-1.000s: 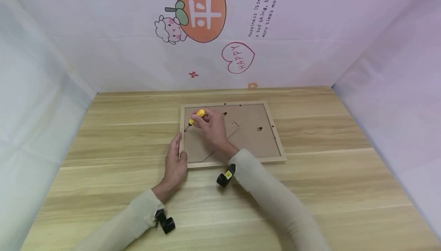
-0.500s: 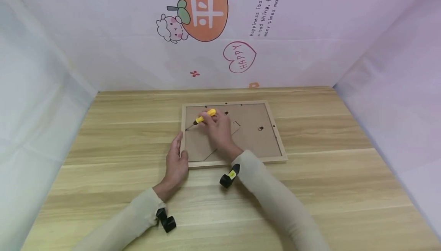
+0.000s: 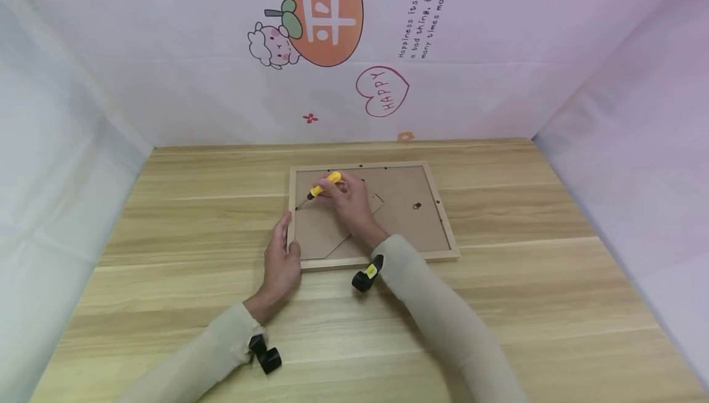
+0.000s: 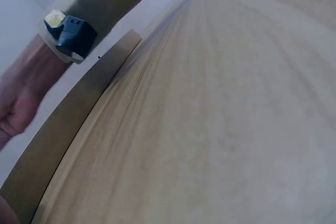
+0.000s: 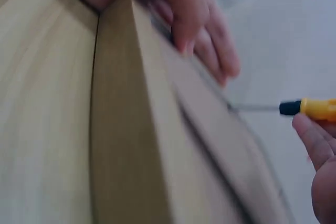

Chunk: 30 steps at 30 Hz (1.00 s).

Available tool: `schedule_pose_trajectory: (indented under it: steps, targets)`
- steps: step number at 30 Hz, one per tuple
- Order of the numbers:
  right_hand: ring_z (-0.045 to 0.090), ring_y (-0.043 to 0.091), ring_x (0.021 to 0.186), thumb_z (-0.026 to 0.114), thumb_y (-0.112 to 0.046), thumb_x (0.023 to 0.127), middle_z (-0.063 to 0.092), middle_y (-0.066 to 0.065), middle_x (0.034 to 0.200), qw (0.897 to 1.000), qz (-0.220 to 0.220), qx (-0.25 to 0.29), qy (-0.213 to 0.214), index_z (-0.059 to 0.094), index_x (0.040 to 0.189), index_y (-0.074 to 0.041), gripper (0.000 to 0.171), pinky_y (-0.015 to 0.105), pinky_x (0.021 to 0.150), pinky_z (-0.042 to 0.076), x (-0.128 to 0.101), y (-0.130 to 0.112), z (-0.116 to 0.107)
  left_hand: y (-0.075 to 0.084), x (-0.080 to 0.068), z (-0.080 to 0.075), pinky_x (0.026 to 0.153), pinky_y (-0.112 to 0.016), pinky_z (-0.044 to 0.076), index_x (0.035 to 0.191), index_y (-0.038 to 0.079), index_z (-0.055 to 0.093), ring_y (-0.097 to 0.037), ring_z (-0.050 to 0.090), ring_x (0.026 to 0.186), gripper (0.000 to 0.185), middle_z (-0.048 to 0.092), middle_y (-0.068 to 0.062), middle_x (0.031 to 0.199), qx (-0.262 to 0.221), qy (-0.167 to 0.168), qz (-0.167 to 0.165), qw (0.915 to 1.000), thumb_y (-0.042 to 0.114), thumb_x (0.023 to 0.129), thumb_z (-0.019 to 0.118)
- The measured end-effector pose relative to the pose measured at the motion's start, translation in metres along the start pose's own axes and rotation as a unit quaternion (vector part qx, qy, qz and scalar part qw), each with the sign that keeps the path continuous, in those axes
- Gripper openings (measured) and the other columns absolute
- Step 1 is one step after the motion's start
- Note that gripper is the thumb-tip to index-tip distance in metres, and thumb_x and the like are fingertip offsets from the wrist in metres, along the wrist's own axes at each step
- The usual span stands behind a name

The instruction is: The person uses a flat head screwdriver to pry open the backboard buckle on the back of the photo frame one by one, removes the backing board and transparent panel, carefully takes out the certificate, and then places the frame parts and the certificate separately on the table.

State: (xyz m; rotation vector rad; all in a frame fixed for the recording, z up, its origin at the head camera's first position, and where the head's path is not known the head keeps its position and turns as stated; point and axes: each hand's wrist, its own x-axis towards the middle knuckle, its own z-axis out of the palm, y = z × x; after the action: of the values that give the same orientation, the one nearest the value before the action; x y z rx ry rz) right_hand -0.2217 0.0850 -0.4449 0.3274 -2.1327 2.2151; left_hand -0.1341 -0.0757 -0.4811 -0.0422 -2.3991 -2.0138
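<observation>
A wooden picture frame lies face down on the table, its brown backing board upward. My right hand pinches a yellow-handled screwdriver, tilted toward the left. Its thin metal tip meets a small dark tab at the inner edge of the left rim; in the right wrist view the shaft reaches that edge. My left hand holds the frame's near left corner, fingers along the outer left side and thumb over the rim. The left wrist view shows mostly the frame's side and the tabletop.
On the backing are a dark hanging ring and a cut outline of a stand flap. More small dark tabs sit along the far and right rims. The wooden table meets a printed white backdrop behind, with white side walls.
My right hand has shifted slightly right, and the screwdriver handle leans lower and farther right while its tip stays at the left rim. My left hand keeps its place on the corner.
</observation>
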Motion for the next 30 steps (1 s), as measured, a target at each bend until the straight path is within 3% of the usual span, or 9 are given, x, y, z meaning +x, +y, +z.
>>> schedule_pose_trajectory:
  steps: [4,9,14,18,23,30]
  targets:
    - [0.073,0.023,0.094,0.065,-0.020,0.094,0.073,0.020,0.105,0.997,-0.031,-0.069,0.000,0.066,0.109,0.003,0.027,0.035,0.082,0.062,0.000,-0.009,0.015,0.000,0.000,-0.001,0.127,-0.040,0.017,0.155,0.007,0.023,-0.024,0.016,0.153,0.062,0.021,-0.008,0.164,0.004,-0.003,0.003,1.0000,-0.007,0.096,0.037]
    - [0.074,0.024,0.088,0.066,-0.017,0.093,0.073,0.017,0.097,0.991,-0.052,-0.120,0.024,0.068,0.106,0.001,0.023,0.027,0.075,0.063,-0.002,-0.017,0.031,-0.002,0.001,-0.001,0.126,-0.043,0.018,0.155,0.008,0.024,-0.024,0.018,0.152,0.062,0.023,-0.007,0.163,0.007,-0.002,0.007,0.9999,-0.007,0.096,0.037]
    - [0.074,0.020,0.092,0.065,-0.019,0.093,0.075,0.012,0.100,0.972,-0.098,-0.212,0.025,0.068,0.103,-0.004,0.018,0.018,0.074,0.060,-0.008,-0.025,0.047,-0.003,0.003,-0.002,0.127,-0.042,0.017,0.155,0.010,0.025,-0.023,0.018,0.152,0.063,0.024,-0.006,0.163,0.006,-0.004,0.001,1.0000,-0.007,0.096,0.039]
    - [0.073,0.016,0.086,0.064,-0.024,0.094,0.076,0.010,0.103,0.959,-0.101,-0.265,0.018,0.067,0.102,-0.009,0.017,0.015,0.069,0.058,-0.013,-0.030,0.055,-0.003,0.003,-0.002,0.127,-0.041,0.017,0.155,0.011,0.026,-0.022,0.018,0.152,0.064,0.024,-0.005,0.163,-0.002,-0.003,-0.005,1.0000,-0.008,0.095,0.039]
    - [0.073,0.019,0.094,0.061,-0.026,0.096,0.076,0.011,0.104,0.967,-0.070,-0.243,0.014,0.066,0.104,-0.009,0.019,0.020,0.075,0.060,-0.014,-0.031,0.049,-0.002,0.003,-0.001,0.127,-0.041,0.017,0.155,0.009,0.025,-0.022,0.017,0.152,0.063,0.024,-0.006,0.163,-0.002,-0.005,0.000,1.0000,-0.007,0.096,0.038]
    - [0.072,0.020,0.102,0.059,-0.024,0.097,0.073,0.013,0.109,0.994,-0.007,-0.110,0.020,0.063,0.116,-0.001,0.030,0.025,0.084,0.060,-0.007,-0.016,0.023,-0.001,0.001,-0.001,0.127,-0.040,0.015,0.155,0.008,0.023,-0.022,0.014,0.153,0.062,0.021,-0.007,0.164,-0.009,0.000,-0.004,1.0000,-0.007,0.096,0.036]
